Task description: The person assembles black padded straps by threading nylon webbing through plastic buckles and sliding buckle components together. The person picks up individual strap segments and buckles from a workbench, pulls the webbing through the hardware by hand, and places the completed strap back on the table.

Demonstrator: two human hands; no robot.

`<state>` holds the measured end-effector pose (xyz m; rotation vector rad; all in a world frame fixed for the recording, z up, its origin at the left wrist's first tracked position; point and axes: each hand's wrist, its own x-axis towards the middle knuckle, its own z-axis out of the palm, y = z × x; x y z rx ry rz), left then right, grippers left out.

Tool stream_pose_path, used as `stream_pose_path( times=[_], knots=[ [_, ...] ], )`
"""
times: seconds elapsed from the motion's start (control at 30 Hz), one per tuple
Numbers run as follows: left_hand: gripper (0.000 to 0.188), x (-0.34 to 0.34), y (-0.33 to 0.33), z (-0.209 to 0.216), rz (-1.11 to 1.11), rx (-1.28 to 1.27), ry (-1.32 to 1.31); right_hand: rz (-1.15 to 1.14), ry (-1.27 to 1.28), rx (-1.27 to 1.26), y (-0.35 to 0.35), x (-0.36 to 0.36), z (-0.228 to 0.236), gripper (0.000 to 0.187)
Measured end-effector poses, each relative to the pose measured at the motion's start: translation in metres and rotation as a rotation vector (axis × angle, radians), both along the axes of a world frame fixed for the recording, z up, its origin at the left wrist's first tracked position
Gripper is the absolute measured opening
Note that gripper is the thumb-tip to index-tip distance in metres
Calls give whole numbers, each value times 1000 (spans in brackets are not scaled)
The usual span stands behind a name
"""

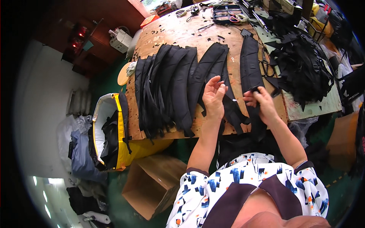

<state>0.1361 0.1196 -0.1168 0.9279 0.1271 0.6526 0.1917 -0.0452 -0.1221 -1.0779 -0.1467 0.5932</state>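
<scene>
My right hand (pixel 262 103) is closed at the lower part of a long black padded strap (pixel 250 60), thumb and fingers pinching its dark fabric. The strap lies lengthwise on the wooden table and its lower end hangs past the near edge. Left of it, my left hand (pixel 214 98) is raised palm up with fingers apart and holds nothing. Beneath that hand lie a few more black straps (pixel 216 57). A row of similar straps (pixel 167 83) overlaps across the table's left part. Just right of the gripped strap rests a pair of black-handled scissors (pixel 266 65).
Black fabric scraps (pixel 300 64) are heaped on a pale green surface to the right. Small offcuts dot the wooden table (pixel 163 32). A dark tray (pixel 227 14) stands at the far end. A yellow bag (pixel 123 129) and an open cardboard box (pixel 152 186) are at the lower left.
</scene>
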Motion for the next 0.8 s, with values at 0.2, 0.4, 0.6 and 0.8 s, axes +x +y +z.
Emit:
stream_pose_path(
  times=[0.2, 0.4, 0.6, 0.8],
  knots=[
    [45, -3, -15, 5, 180, 528, 21, 387, -14, 11, 19, -32, -9, 13],
    [48, 0, 0, -12, 256, 444, 44, 171, 88, 70, 27, -34, 16, 17],
    [48, 0, -10, -17, 243, 549, 191, 243, 43, -5, 28, -31, 35, 22],
    [38, 3, -7, -22, 406, 774, 258, 159, 24, -183, 32, -34, 28, 24]
  ],
)
